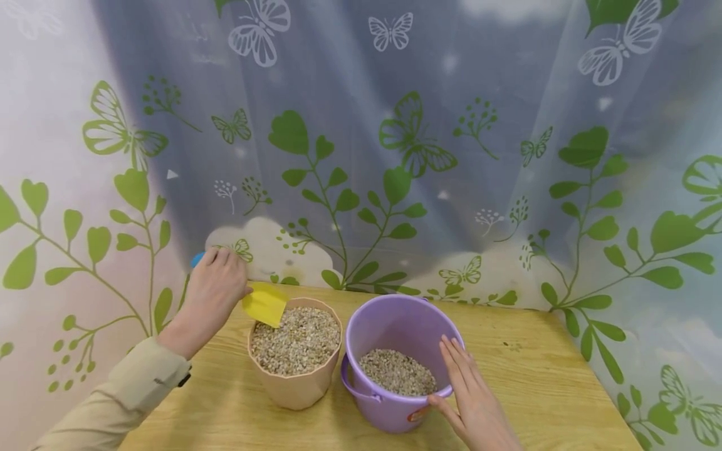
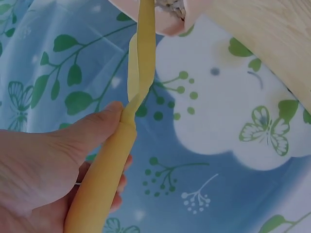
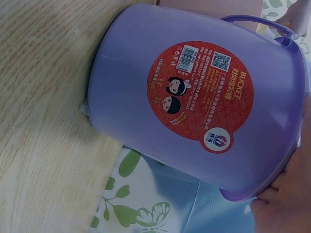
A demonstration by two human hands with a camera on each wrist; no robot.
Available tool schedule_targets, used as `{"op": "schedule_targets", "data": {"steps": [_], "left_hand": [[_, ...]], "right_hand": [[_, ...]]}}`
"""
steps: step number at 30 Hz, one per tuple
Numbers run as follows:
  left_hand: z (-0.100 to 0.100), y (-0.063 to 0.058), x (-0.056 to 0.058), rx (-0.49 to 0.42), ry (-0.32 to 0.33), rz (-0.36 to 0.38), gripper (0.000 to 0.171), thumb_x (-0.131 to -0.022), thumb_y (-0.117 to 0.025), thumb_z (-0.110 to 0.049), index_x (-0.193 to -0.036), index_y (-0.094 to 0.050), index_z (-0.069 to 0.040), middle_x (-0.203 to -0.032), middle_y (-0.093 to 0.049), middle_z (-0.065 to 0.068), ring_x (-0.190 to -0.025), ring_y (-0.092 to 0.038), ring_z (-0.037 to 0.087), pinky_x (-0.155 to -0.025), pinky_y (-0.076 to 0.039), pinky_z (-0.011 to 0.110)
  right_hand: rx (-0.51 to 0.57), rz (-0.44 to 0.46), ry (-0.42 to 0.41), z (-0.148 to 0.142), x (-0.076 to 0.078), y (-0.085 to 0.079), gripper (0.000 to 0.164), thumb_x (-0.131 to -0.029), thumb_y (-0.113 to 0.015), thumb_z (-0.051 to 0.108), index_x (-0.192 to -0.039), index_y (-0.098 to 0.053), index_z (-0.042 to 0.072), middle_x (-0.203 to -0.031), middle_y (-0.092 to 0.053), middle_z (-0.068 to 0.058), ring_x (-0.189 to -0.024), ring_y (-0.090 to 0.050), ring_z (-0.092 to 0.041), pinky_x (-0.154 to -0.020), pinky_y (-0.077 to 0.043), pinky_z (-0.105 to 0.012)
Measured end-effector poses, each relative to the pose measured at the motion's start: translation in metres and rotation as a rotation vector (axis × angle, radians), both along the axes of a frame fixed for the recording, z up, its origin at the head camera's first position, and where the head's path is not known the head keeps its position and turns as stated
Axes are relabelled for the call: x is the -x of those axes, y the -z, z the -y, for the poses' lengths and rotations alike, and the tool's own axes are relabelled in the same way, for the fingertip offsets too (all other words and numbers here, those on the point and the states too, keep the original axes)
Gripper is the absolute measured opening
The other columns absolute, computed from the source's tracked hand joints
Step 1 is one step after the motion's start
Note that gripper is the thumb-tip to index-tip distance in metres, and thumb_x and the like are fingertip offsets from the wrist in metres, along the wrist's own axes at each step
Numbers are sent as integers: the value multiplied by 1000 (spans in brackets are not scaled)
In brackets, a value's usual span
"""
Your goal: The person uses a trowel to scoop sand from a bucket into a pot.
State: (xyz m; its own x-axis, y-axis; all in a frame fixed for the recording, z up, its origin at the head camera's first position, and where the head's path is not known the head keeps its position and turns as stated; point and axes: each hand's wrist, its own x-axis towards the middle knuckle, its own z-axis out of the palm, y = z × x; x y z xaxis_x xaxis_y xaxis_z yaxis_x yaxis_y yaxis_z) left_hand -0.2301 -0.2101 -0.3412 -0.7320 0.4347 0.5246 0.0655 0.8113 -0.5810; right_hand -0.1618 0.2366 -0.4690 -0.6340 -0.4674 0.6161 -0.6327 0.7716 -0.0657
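My left hand (image 1: 217, 275) grips the handle of a yellow toy shovel (image 1: 265, 304), whose blade hangs over the left rim of a peach pot (image 1: 296, 391). The handle's end shows blue in the head view. In the left wrist view, the thumb lies along the yellow handle (image 2: 99, 187). Small pale gravel (image 1: 299, 341) fills the pot nearly to its brim. To its right stands a purple bucket (image 1: 389, 413) with a lower layer of gravel (image 1: 397, 373). My right hand (image 1: 474, 394) rests on the bucket's right rim with its fingers extended and the thumb at the near rim.
Pot and bucket stand side by side on a wooden table (image 1: 524, 376). A curtain (image 1: 350, 207) printed with butterflies and leaves hangs close behind. The bucket's purple handle (image 1: 355, 388) hangs down on the pot's side. A red label (image 3: 199, 97) is on the bucket's outer wall.
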Motion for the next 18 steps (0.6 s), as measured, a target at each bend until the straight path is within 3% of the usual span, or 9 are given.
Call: {"op": "schedule_targets", "data": {"steps": [6,14,18], "left_hand": [[-1,-2,-5,-107,36,3,56,-80,-81,-50,-74,-55,-1,-74,-59,13,-72,-53,28,-76,-40,38],[-20,9,-7,-248,268,-95,54,-77,-82,-51,-68,-59,-3,-69,-63,13,-67,-57,29,-67,-38,38],[-35,14,-5,-288,265,-39,51,-81,-80,-52,-69,-62,-5,-70,-66,11,-68,-62,28,-69,-39,37]], "right_hand": [[11,2,-8,-1,1,0,77,-105,-43,52,-152,-34,-8,-156,-38,-24,-151,-25,-27,-123,-3,-25],[8,-12,-1,0,0,-1,78,-106,-35,55,-152,-34,-8,-156,-38,-25,-150,-28,-30,-123,-6,-28],[4,-4,4,1,0,0,78,-106,-37,55,-153,-33,-6,-160,-34,-21,-149,-30,-32,-123,-8,-29]]}}
